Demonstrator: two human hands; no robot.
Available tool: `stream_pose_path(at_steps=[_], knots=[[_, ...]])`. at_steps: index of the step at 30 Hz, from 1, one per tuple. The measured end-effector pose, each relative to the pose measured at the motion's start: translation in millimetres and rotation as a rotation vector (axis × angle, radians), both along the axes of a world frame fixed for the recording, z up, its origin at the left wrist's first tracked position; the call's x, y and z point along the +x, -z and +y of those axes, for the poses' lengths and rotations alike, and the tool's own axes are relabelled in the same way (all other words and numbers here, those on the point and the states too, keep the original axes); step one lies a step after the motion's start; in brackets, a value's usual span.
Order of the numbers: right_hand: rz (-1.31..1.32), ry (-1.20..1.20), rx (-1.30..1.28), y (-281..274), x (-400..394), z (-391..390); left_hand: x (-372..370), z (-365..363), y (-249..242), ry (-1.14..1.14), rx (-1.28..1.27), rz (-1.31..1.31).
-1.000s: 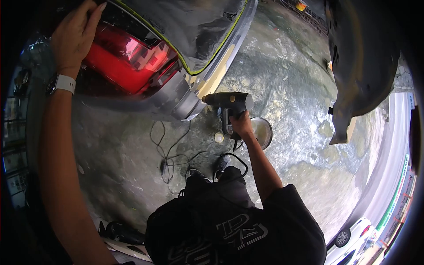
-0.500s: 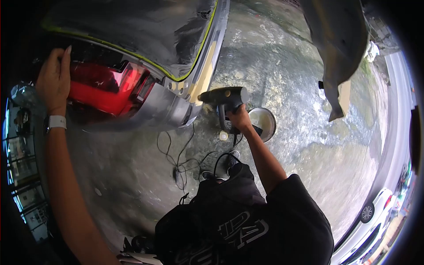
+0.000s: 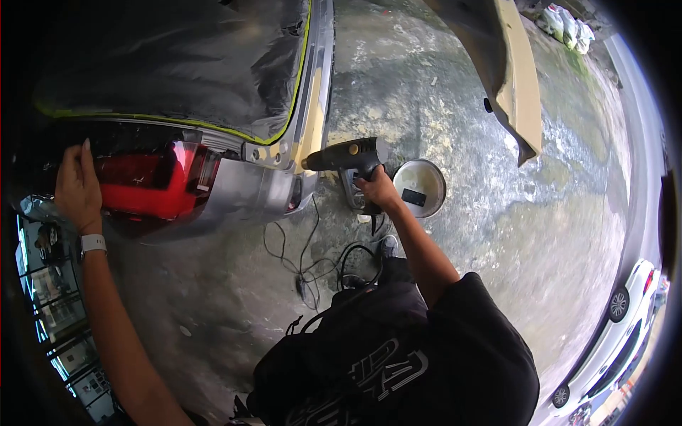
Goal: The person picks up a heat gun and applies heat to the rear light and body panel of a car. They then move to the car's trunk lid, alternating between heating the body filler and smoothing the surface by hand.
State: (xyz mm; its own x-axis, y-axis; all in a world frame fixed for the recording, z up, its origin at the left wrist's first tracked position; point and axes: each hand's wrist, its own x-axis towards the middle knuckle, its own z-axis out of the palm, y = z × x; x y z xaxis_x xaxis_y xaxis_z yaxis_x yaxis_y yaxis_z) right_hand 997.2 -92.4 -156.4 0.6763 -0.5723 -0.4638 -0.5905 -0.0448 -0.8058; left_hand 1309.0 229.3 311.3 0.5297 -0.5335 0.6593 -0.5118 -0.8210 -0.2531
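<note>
My right hand is wrapped round the handle of a black heat gun. The gun's nozzle points left at the beige-patched corner of a grey car body. My left hand, a white-banded watch at its wrist, lies against the left end of the red tail light, fingers stretched out; whether it presses on the light is hard to tell. Black plastic sheeting edged with yellow-green tape covers the part of the car above the light.
A round basin with a dark flat object stands right of the gun. Cables lie on the concrete floor near my feet. A beige panel hangs at upper right; a white car is at lower right.
The view has shifted, so the car body sits further left and the basin shows more fully. Both hands keep their places: the right on the gun, the left by the light.
</note>
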Motion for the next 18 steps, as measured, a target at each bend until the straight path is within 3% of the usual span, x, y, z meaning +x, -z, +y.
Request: stream_pose_path(at_steps=[2,4,8,15,17,18], knots=[[-0.132,0.026,0.107,6,-6,-3,-3,-4,2,0.010,-0.022,-0.002],[-0.173,0.027,0.361,-43,-9,-7,0,-3,2,0.041,-0.031,-0.007],[-0.156,-0.023,0.351,-97,-14,-18,-4,-5,2,0.064,-0.042,-0.005],[-0.146,-0.097,0.358,-49,-9,-23,3,2,-1,-0.017,0.025,0.041],[-0.132,-0.072,0.076,-36,-3,-19,1,2,-1,-0.027,-0.003,0.061],[-0.136,-0.076,0.078,-31,-1,-17,0,1,-1,-0.030,0.000,0.057]])
